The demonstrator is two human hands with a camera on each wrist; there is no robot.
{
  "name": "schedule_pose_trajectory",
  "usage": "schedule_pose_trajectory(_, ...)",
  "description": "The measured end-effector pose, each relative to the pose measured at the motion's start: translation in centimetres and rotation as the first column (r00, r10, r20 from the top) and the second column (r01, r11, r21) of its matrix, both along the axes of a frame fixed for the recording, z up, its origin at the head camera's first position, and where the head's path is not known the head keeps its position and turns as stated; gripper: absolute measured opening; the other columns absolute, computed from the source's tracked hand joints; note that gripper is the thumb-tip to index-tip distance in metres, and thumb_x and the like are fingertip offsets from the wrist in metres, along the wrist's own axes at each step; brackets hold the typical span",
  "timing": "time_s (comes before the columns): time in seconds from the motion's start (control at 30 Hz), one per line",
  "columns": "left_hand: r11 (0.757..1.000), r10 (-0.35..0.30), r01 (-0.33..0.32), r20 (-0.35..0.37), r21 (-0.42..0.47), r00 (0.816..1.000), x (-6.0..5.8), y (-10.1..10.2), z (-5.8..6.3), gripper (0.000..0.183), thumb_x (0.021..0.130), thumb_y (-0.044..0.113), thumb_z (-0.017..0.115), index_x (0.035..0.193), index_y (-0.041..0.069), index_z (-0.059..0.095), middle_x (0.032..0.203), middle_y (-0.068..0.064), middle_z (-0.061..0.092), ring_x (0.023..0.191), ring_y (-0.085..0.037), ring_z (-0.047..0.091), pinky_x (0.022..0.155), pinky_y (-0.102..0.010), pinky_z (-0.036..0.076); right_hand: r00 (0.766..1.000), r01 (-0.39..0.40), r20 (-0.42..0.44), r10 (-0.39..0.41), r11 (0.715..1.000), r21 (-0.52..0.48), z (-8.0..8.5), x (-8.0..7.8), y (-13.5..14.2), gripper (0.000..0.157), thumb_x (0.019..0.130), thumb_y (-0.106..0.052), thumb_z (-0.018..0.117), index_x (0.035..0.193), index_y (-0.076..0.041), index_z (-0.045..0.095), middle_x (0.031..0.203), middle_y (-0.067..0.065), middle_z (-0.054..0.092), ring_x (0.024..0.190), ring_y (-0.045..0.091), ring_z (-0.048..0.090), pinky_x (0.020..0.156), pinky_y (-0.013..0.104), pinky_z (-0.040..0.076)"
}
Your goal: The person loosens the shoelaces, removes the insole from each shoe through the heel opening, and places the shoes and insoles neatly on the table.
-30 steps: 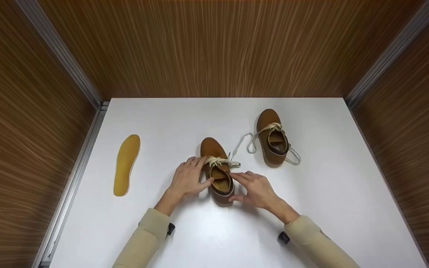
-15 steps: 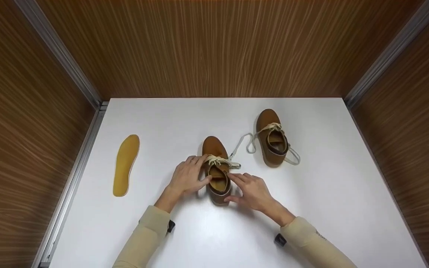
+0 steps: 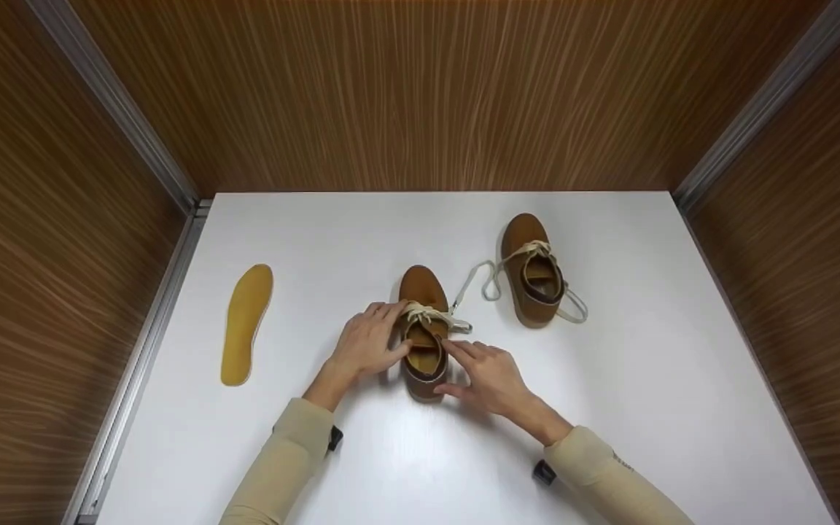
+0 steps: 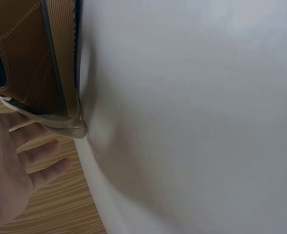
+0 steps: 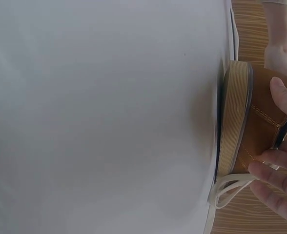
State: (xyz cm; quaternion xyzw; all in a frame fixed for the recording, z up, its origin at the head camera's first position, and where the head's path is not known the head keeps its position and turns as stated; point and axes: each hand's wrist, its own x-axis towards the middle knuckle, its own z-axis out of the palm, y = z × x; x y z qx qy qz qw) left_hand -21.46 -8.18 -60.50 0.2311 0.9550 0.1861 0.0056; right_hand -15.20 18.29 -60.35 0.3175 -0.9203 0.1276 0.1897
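A brown lace-up shoe [image 3: 420,288] with a tied pale lace [image 3: 427,313] stands upright at the middle of the white table, toe pointing away. Along its left side lies my left hand [image 3: 370,341], fingertips by the laces and thumb at the opening's edge. My right hand [image 3: 491,378] is on the other side, forefinger at the collar and thumb against the heel. In the right wrist view, the right thumb and fingers [image 5: 275,178] touch the shoe's side [image 5: 260,109]. The left fingers [image 4: 41,151] look straight and loosely spread in the left wrist view.
A second brown shoe [image 3: 526,233] stands farther back on the right, its long lace [image 3: 491,281] trailing toward the first. A yellow insole [image 3: 247,324] lies at the left of the white table [image 3: 420,467]. Wood-grain panels [image 3: 420,95] enclose the back and sides.
The shoe between my hands has turned slightly, its toe moving right and its heel left, so it points straighter away. My right hand has shifted a little left with it.
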Motion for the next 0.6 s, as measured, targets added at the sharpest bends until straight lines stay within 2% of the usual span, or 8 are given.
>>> schedule_pose_trajectory(0.23, 1.000, 0.003, -0.003, 0.003, -0.013, 1.000, -0.1, 0.0, 0.1, 0.079, 0.097, 0.057, 0.055, 0.163, 0.017, 0.039, 0.154, -0.012, 0.059, 0.144, -0.032, 0.053, 0.107, -0.055, 0.053, 1.000, -0.011, 0.002, 0.011, 1.000, -0.005, -0.2, -0.2, 0.2, 0.078, 0.078, -0.062, 0.085, 0.137, -0.014, 0.070, 0.120, 0.004, 0.080, 0.099, 0.023, 0.078, 0.078, 0.036, 0.064)
schedule_pose_trajectory(0.33, 1.000, 0.003, -0.004, 0.014, 0.013, 1.000, 0.0, 0.0, 0.0, 0.080, 0.098, 0.061, 0.053, 0.163, 0.017, 0.039, 0.155, -0.012, 0.058, 0.144, -0.032, 0.053, 0.109, -0.055, 0.053, 1.000, -0.023, 0.018, 0.023, 0.999, -0.024, -0.2, -0.5, 0.5, 0.073, 0.079, -0.060, 0.086, 0.135, -0.015, 0.071, 0.119, 0.003, 0.080, 0.099, 0.023, 0.078, 0.077, 0.037, 0.064)
schedule_pose_trajectory(0.6, 0.993, 0.033, -0.041, 0.080, 0.109, 0.996, 0.2, -0.4, 0.1, 0.091, 0.099, 0.074, 0.049, 0.163, 0.011, 0.039, 0.159, -0.013, 0.054, 0.148, -0.034, 0.052, 0.121, -0.053, 0.045, 0.980, -0.064, 0.178, 0.087, 0.989, -0.130, 0.9, -1.5, 1.4, 0.062, 0.085, -0.048, 0.085, 0.136, -0.016, 0.070, 0.128, 0.005, 0.077, 0.100, 0.021, 0.078, 0.077, 0.039, 0.064)
